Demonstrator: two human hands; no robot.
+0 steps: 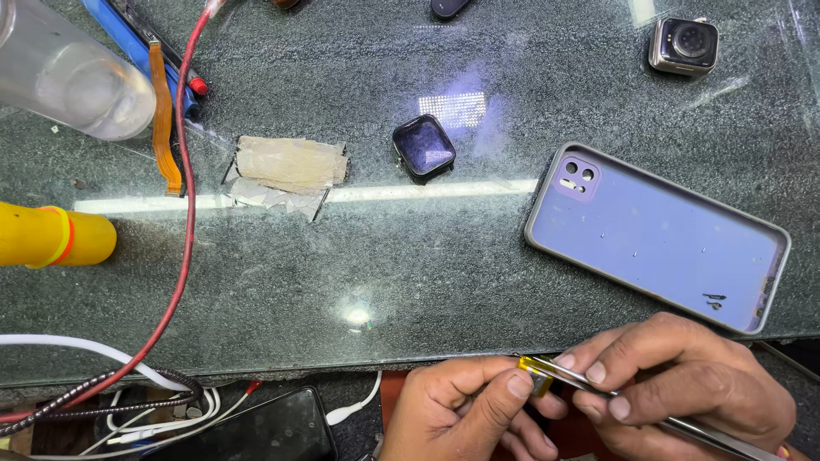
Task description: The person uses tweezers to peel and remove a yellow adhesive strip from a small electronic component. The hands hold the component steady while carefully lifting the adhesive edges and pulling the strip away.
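My left hand [457,410] pinches a small flat part wrapped in yellow tape [533,372] at the near edge of the glass-topped bench. My right hand [683,380] holds metal tweezers [598,388], whose tips rest on that yellow part. Both hands are close together at the bottom of the view. Beyond them on the glass lies a lilac phone [653,235], back up, in a grey case.
A small square watch body [424,148] and a taped patch [286,171] lie mid-bench. Another watch case [683,44] sits far right. A clear bottle [68,72], orange flex strip [162,119], yellow tool handle [51,237], red wire [184,213] and cables [128,384] crowd the left. A dark phone [265,427] lies below.
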